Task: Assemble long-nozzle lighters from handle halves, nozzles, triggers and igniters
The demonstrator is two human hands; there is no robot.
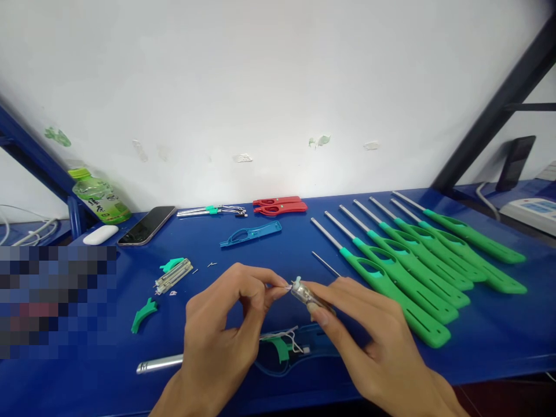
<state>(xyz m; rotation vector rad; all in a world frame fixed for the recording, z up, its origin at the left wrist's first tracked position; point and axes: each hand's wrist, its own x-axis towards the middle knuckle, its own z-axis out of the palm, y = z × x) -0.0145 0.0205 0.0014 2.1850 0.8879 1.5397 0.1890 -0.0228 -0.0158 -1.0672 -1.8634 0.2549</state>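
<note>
Blue tabletop (256,258) underneath, the left hand (228,327) pinches a tiny part (289,287) beside the clear tank (303,293) the right hand (373,339) grips; slack pinching could drop it.

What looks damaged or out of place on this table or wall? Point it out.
The white wall is marred by rough green and pale patches. A phone and a drink bottle look out of place near the loose clear parts on the blue table. No spill shows.
</note>
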